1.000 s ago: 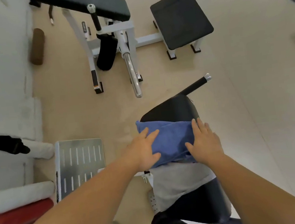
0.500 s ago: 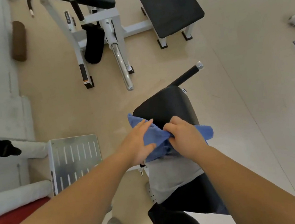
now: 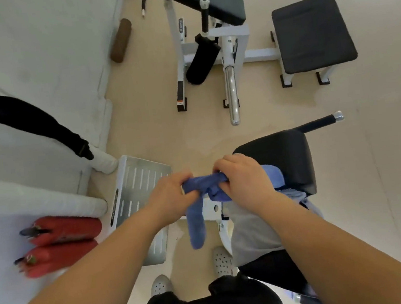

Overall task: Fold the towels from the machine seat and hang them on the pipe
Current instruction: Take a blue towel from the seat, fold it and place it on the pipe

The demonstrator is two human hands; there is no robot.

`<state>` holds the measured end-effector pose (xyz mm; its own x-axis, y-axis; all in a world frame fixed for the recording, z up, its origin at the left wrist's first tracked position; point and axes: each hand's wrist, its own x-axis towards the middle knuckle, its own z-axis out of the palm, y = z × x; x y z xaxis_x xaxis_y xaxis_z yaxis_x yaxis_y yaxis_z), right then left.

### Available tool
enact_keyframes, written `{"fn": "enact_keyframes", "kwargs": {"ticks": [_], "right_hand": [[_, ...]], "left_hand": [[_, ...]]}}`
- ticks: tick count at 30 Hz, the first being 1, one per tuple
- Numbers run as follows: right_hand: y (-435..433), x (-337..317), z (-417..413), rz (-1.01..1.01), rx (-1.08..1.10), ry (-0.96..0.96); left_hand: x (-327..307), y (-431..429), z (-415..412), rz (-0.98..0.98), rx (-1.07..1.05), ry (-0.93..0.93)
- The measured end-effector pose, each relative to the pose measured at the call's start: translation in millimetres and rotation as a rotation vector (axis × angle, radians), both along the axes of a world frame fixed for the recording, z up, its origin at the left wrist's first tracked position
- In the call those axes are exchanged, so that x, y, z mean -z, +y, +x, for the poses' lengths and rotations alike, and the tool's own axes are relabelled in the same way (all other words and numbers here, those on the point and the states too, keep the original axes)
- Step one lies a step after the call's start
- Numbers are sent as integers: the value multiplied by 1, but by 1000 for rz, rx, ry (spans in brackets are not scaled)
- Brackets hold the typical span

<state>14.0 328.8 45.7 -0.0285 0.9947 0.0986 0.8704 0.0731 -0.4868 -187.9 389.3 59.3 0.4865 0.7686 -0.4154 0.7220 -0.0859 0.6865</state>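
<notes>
While both hands grip it, blue towel [image 3: 196,224] hangs beside seat [image 3: 288,156] edge.

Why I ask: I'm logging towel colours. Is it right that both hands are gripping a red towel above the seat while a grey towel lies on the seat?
Not quite. The head view shows the towel gripped by the left hand and right hand is blue, not red. The rest holds: the grey towel lies on the black seat.
</notes>
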Motion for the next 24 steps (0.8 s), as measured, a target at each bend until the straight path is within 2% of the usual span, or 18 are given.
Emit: {"fn": "enact_keyframes", "kwargs": {"ticks": [5, 11, 14, 16, 19, 22, 24], "right_hand": [[18, -26, -32, -111, -100, -135], [20, -51, -96, -275, -265, -236], [12, -61, -137, -213, -247, -134], [5, -73, -170, -57, -195, 6], [-5, -101, -223, 160, -179, 124], [-18, -119, -268, 167, -200, 221], [-30, -124, -293, 127, -218, 282]], "left_hand": [[-31, -2, -50, 193, -104, -18], [-62, -7, -128, 349, -131, 136], [-76, -19, -167, 375, -154, 243], [-83, -34, -199, 191, -204, 146], [-89, -57, -235, -103, -294, -239], [-88, -74, -259, -111, -482, -416], [-87, -85, -276, -119, -527, -508]]}}
